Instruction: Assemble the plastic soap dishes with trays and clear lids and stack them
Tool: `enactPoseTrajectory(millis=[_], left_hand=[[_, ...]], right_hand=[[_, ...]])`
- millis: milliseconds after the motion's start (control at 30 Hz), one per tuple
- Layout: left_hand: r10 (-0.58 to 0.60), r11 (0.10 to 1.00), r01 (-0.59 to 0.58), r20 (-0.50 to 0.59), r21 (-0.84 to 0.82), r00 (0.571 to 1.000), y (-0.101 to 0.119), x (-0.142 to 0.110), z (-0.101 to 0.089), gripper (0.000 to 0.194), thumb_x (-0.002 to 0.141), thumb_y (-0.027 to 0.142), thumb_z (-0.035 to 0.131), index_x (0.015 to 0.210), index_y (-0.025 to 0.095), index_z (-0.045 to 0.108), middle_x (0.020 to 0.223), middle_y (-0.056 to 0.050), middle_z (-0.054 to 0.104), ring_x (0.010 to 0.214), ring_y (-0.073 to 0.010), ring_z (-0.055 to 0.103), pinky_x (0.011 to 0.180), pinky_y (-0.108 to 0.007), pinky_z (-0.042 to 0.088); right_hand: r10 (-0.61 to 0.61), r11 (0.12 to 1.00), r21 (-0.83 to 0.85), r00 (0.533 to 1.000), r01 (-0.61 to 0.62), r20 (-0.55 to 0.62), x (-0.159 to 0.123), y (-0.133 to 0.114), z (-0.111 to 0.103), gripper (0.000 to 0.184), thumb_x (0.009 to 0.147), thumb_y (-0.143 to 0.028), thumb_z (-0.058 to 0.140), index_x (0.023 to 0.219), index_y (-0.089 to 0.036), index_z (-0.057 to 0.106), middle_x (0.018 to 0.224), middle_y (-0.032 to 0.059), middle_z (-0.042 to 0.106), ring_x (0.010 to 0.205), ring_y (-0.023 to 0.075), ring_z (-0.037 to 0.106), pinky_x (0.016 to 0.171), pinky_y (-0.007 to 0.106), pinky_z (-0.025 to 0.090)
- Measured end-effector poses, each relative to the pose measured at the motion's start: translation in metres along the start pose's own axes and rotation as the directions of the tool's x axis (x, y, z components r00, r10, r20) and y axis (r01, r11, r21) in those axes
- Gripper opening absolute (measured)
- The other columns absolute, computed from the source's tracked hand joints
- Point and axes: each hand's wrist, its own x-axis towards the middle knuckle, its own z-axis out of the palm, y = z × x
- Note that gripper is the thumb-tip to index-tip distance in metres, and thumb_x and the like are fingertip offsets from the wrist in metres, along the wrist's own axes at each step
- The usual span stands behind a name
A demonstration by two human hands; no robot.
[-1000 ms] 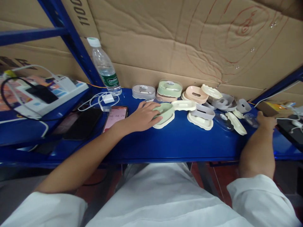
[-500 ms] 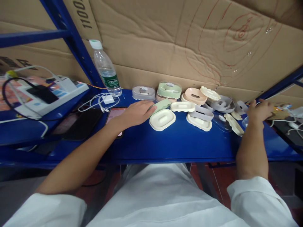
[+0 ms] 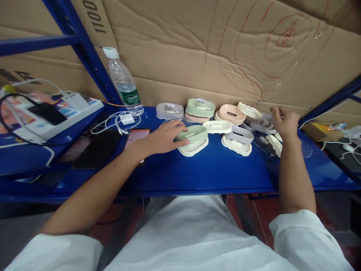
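My left hand (image 3: 171,136) is closed on the edge of a pale green oval soap dish tray (image 3: 197,136), thumb on the near side. The tray sits over a cream scalloped base (image 3: 193,152), covering most of it. My right hand (image 3: 285,119) hovers at the right end of the group, fingers apart and bent, with nothing visible in them. Just left of it are grey oval pieces (image 3: 263,122); below it lies a cream strip-like piece (image 3: 273,145), partly hidden by my forearm. A clear dark-looking lid (image 3: 264,146) lies beside that piece.
Along the back stand a grey covered soap box (image 3: 169,111), a green covered one (image 3: 200,107) and a peach tray (image 3: 231,114). A grey tray (image 3: 239,134) rests on a cream base (image 3: 236,146). Leftward are a phone (image 3: 138,136), water bottle (image 3: 126,88) and power strip (image 3: 59,120).
My left hand has lowered and tilted the green tray onto the cream base, so its inside now shows. My right hand has moved left and upward, uncovering a clear lid at the right.
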Motion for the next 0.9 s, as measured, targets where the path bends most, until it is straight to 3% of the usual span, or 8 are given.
enactPoseTrajectory(millis=[100, 200, 267, 333, 533, 667, 800, 900], left_hand=[[-0.025, 1.0, 0.025, 0.007, 0.006, 1.0, -0.001, -0.002, 0.006, 0.06, 0.1, 0.066, 0.056, 0.142, 0.024, 0.064, 0.155, -0.015, 0.053, 0.148, -0.0367, 0.05, 0.126, -0.056, 0.037], [-0.092, 0.995, 0.091, 0.061, 0.032, 0.994, -0.003, -0.002, 0.009, 0.063, 0.096, 0.071, 0.063, 0.143, 0.028, 0.066, 0.17, -0.014, 0.039, 0.16, -0.0444, 0.033, 0.13, -0.07, 0.022], [-0.131, 0.991, 0.127, 0.113, 0.039, 0.985, -0.005, -0.003, 0.009, 0.066, 0.094, 0.075, 0.064, 0.144, 0.032, 0.067, 0.177, -0.013, 0.029, 0.165, -0.049, 0.02, 0.128, -0.079, 0.013], [-0.161, 0.987, 0.157, 0.165, 0.039, 0.973, -0.005, -0.003, 0.006, 0.07, 0.092, 0.079, 0.064, 0.144, 0.033, 0.067, 0.181, -0.014, 0.021, 0.166, -0.0501, 0.014, 0.126, -0.082, 0.011], [-0.11, 0.994, 0.11, 0.274, 0.016, 0.956, 0.0, -0.006, 0.002, 0.076, 0.092, 0.078, 0.064, 0.154, 0.033, 0.057, 0.176, -0.013, 0.036, 0.161, -0.0407, 0.036, 0.131, -0.067, 0.02], [0.004, 0.999, 0.007, 0.282, -0.037, 0.959, 0.01, -0.005, 0.011, 0.069, 0.098, 0.07, 0.063, 0.156, 0.033, 0.055, 0.178, -0.011, 0.033, 0.164, -0.0366, 0.031, 0.134, -0.064, 0.015], [0.088, 0.988, -0.063, 0.183, -0.143, 0.979, 0.015, 0.001, 0.021, 0.064, 0.104, 0.06, 0.06, 0.158, 0.027, 0.054, 0.178, -0.014, 0.032, 0.164, -0.0341, 0.033, 0.134, -0.055, 0.026], [0.076, 0.979, -0.066, 0.046, -0.192, 0.996, 0.01, 0.004, 0.019, 0.057, 0.109, 0.058, 0.05, 0.154, 0.022, 0.057, 0.17, -0.016, 0.045, 0.16, -0.0313, 0.041, 0.131, -0.05, 0.034]], right_hand=[[-0.259, 0.958, 0.147, 0.964, 0.248, 0.061, -0.013, -0.05, 0.009, 0.051, 0.113, -0.043, 0.036, 0.129, -0.013, 0.074, 0.128, 0.0211, 0.077, 0.116, 0.0316, 0.072, 0.1, 0.043, 0.051], [-0.534, 0.828, 0.285, 0.834, 0.483, 0.141, -0.034, -0.103, 0.028, 0.05, 0.106, -0.059, 0.054, 0.137, -0.025, 0.073, 0.142, 0.0097, 0.073, 0.134, 0.0315, 0.065, 0.115, 0.046, 0.046], [-0.654, 0.742, 0.339, 0.737, 0.578, 0.173, -0.046, -0.128, 0.038, 0.053, 0.103, -0.061, 0.058, 0.141, -0.026, 0.071, 0.148, 0.0112, 0.069, 0.139, 0.0352, 0.061, 0.121, 0.054, 0.041], [-0.708, 0.692, 0.368, 0.685, 0.621, 0.175, -0.054, -0.14, 0.044, 0.049, 0.106, -0.057, 0.055, 0.137, -0.024, 0.074, 0.146, 0.0155, 0.069, 0.138, 0.0382, 0.062, 0.119, 0.06, 0.04], [-0.694, 0.692, 0.395, 0.708, 0.605, 0.132, -0.055, -0.132, 0.046, 0.047, 0.107, -0.057, 0.051, 0.13, -0.026, 0.076, 0.139, 0.0149, 0.073, 0.135, 0.0367, 0.063, 0.116, 0.059, 0.043], [-0.684, 0.703, 0.369, 0.72, 0.608, 0.116, -0.052, -0.132, 0.042, 0.049, 0.108, -0.056, 0.047, 0.14, -0.027, 0.071, 0.154, 0.0156, 0.063, 0.145, 0.0388, 0.056, 0.12, 0.064, 0.039], [-0.63, 0.714, 0.398, 0.776, 0.576, 0.008, -0.029, -0.151, 0.03, 0.053, 0.11, -0.05, 0.043, 0.156, -0.029, 0.057, 0.164, 0.0132, 0.054, 0.151, 0.0377, 0.05, 0.124, 0.063, 0.037], [-0.647, 0.715, 0.393, 0.761, 0.579, 0.055, 0.006, -0.177, 0.034, 0.069, 0.103, -0.054, 0.06, 0.165, -0.03, 0.045, 0.176, 0.0125, 0.037, 0.16, 0.0436, 0.036, 0.126, 0.071, 0.03]])
